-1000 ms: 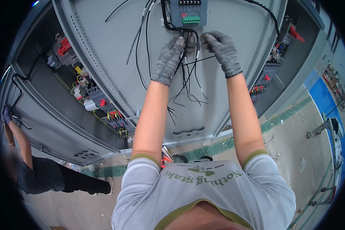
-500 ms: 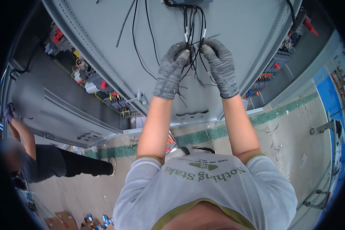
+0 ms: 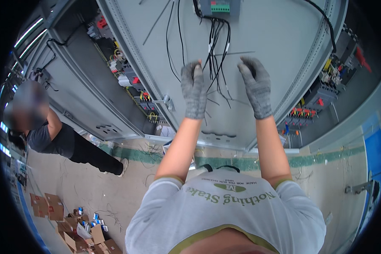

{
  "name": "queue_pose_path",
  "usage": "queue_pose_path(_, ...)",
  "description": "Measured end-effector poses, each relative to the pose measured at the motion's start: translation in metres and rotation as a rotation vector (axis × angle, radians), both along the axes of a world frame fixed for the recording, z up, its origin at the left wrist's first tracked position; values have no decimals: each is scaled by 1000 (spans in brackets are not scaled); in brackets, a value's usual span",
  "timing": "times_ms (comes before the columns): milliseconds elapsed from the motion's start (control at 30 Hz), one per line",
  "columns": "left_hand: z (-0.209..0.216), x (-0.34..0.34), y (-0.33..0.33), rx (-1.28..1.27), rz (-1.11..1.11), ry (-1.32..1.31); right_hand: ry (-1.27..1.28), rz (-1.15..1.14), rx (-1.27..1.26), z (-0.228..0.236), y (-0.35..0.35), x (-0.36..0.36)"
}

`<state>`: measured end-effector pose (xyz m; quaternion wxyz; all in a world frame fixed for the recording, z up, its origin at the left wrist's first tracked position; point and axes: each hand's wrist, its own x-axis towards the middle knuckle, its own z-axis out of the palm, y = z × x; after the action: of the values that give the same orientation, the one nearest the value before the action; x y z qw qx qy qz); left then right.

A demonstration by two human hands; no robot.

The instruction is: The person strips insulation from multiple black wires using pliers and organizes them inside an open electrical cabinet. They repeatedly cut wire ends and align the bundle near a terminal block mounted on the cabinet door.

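"From where was the scene viewed?"
"From the wearer's head; the wide fisheye was pointed down and forward."
"How near?"
"The shirt [image 3: 224, 207] was seen closest; the black wires [image 3: 211, 57] and grey panel [image 3: 279, 29] were framed farther ahead."

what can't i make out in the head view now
Head view:
top of grey terminal module: cut off by upper edge
tips of black wires: too small
whether left hand touches a wire: too small to tell
co-worker's head: blurred
lowest cardboard box: cut by lower edge
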<state>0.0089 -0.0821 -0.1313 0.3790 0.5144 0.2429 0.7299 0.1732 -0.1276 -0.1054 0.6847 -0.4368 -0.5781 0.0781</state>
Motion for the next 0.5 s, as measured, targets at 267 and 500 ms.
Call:
queue_pose_path(267,-19,10,-31,95,207,345,75,196,-181,-55,-56,34)
queue_pose_path(500,4,10,-11,161,422,303,64,295,-302,-78,-92,45)
